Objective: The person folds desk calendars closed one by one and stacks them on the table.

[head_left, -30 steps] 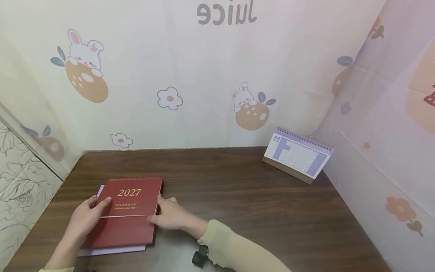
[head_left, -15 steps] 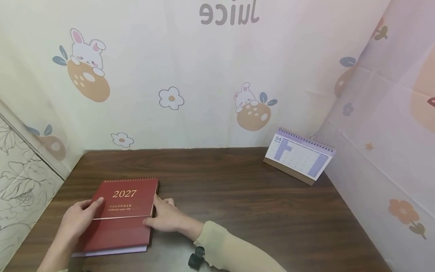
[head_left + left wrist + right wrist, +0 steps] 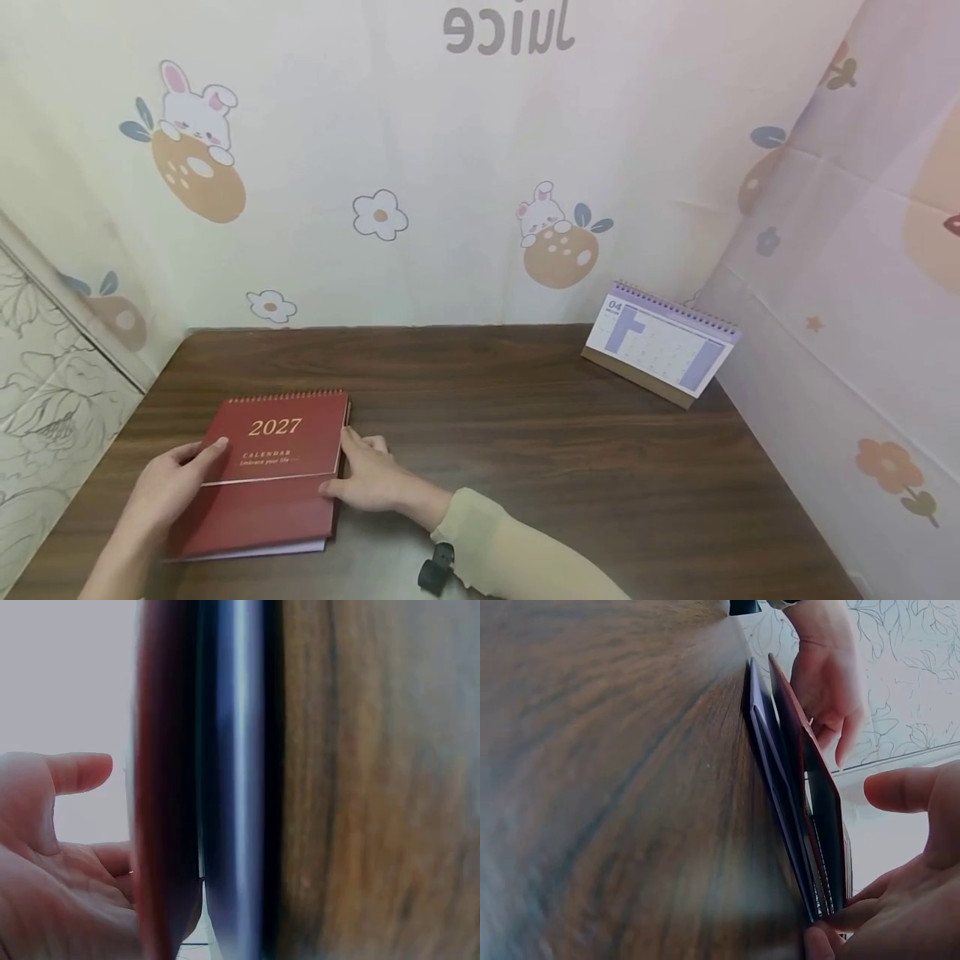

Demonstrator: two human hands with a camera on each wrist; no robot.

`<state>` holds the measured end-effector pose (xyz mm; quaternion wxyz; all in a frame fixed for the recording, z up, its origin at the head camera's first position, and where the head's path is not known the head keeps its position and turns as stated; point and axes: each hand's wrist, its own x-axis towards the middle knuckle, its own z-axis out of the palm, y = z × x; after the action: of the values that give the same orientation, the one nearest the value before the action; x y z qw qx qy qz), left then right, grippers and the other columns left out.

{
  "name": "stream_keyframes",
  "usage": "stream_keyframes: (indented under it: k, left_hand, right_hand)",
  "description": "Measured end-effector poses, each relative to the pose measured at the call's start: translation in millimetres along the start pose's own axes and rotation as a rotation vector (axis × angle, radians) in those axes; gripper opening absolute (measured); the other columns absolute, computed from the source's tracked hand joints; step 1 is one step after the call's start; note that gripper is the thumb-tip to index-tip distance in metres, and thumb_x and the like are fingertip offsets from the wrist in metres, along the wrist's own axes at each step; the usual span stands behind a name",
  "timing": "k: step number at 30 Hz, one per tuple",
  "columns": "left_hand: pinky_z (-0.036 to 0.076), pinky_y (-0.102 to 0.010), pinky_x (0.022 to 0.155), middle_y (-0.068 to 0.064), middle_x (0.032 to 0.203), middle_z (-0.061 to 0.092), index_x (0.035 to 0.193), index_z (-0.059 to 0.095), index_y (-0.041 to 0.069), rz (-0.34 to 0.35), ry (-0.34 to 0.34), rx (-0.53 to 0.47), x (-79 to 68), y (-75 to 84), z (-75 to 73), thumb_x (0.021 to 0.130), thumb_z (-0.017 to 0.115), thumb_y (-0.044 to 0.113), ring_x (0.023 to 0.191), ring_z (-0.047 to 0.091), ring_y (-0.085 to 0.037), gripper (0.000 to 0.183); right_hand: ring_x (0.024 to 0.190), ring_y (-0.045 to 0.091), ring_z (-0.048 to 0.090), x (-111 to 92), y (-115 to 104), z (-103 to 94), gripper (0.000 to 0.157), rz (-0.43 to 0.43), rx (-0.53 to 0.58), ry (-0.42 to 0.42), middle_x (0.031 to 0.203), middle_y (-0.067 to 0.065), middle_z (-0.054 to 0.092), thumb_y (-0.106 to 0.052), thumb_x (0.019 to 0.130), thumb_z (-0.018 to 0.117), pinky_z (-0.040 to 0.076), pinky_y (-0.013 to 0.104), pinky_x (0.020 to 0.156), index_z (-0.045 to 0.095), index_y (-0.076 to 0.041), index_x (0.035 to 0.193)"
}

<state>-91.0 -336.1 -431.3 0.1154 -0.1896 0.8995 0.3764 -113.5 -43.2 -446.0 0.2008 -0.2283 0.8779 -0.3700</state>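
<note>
A red desk calendar (image 3: 273, 492) marked 2027, with a spiral along its far edge, lies at the left of the table. Beneath it, a lilac-edged calendar or booklet (image 3: 277, 548) shows along the near side; most of it is covered. My left hand (image 3: 161, 492) holds the red calendar's left edge, thumb over the cover. At its right edge, my right hand (image 3: 371, 475) grips with the thumb on top and fingers at the side. The right wrist view shows the red calendar (image 3: 821, 780) tilted slightly apart from the dark purple layers (image 3: 776, 772) below.
A lilac and white desk calendar (image 3: 660, 342) stands propped up at the back right of the brown wooden table (image 3: 487, 417). Patterned curtains (image 3: 450, 125) rise directly behind the table and along its right side. A black strap device (image 3: 437, 568) sits by the right sleeve.
Both hands have shifted the red calendar slightly left and toward the near side, over the lilac piece, whose left corner is now covered. In the last half second there is barely any movement.
</note>
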Motion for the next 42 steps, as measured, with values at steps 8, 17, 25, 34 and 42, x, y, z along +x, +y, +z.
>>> stream_keyframes:
  k: [8, 17, 25, 34, 42]
  left_hand:
    - [0.019, -0.067, 0.108, -0.041, 0.149, 0.024, 0.153, 0.012, -0.012, 0.079, 0.059, -0.007, -3.6, 7.5, 3.5, 0.101, 0.041, 0.058, 0.138, 0.017, -0.058, 0.091]
    - [0.039, -0.059, 0.089, -0.030, 0.125, 0.060, 0.131, 0.058, 0.000, 0.305, 0.301, 0.035, -17.7, 27.3, 11.4, 0.102, 0.052, 0.044, 0.113, 0.058, -0.048, 0.053]
    - [0.044, -0.041, 0.076, -0.011, 0.102, 0.071, 0.108, 0.071, 0.010, 0.458, 0.252, 0.072, -18.2, 61.5, 28.6, 0.100, 0.059, 0.041, 0.091, 0.062, -0.027, 0.034]
    - [0.045, -0.035, 0.069, 0.004, 0.083, 0.064, 0.099, 0.071, 0.016, 0.590, 0.013, 0.049, -12.8, 114.8, 78.4, 0.097, 0.066, 0.034, 0.076, 0.055, -0.017, 0.019]
    - [0.050, -0.037, 0.080, 0.013, 0.091, 0.067, 0.100, 0.070, 0.023, 0.675, -0.160, 0.063, -11.0, 161.7, 131.2, 0.096, 0.066, 0.038, 0.086, 0.061, -0.009, 0.015]
  right_hand:
    - [0.139, 0.018, 0.032, 2, 7, -4.9, 0.075, -0.036, 0.102, 0.002, 0.157, 0.000, 0.037, -0.038, 0.093, 0.067, 0.032, 0.033, 0.111, 0.034, -0.012, 0.155]
    - [0.126, 0.017, 0.052, -1, 8, -8.3, 0.062, 0.040, 0.406, 0.006, 0.139, 0.004, 0.056, -0.027, 0.093, 0.067, 0.043, 0.033, 0.101, 0.046, -0.014, 0.150]
    - [0.123, 0.022, 0.056, -5, 12, -13.9, 0.055, 0.016, 0.446, 0.044, 0.141, 0.006, 0.056, -0.022, 0.095, 0.066, 0.045, 0.031, 0.097, 0.050, -0.005, 0.145]
    - [0.120, 0.023, 0.058, -13, 36, -42.4, 0.047, 0.015, 0.476, 0.086, 0.136, 0.009, 0.059, -0.022, 0.097, 0.063, 0.050, 0.040, 0.094, 0.054, -0.004, 0.140]
    - [0.120, 0.025, 0.056, -32, 68, -72.8, 0.048, 0.061, 0.489, 0.160, 0.137, 0.009, 0.058, -0.033, 0.100, 0.061, 0.048, 0.047, 0.094, 0.054, -0.008, 0.140]
